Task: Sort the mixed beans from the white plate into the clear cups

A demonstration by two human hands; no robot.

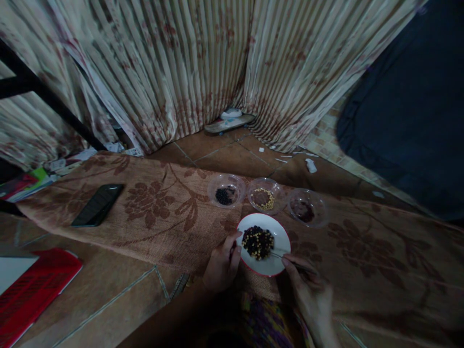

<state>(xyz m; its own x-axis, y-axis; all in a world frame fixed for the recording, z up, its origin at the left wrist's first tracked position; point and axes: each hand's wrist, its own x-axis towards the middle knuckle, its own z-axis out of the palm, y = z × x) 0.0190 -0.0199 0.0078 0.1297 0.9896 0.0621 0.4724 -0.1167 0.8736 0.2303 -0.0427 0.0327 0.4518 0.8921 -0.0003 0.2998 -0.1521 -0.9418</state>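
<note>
Nearest the camera, the right hand (308,290) pinches thin tweezers (286,256) whose tips reach into the white plate (279,237), while the left hand (223,263) closes its fingers on the plate's near rim. Between the two grips, the plate holds a mound of mixed dark and pale beads (258,242), most of it unsorted. Beyond the hands, three clear bowls hold only small portions: black beads (224,195), pale beads (267,198) and dark red bits (303,210), all on a floral mat (155,212) on the floor.
</note>
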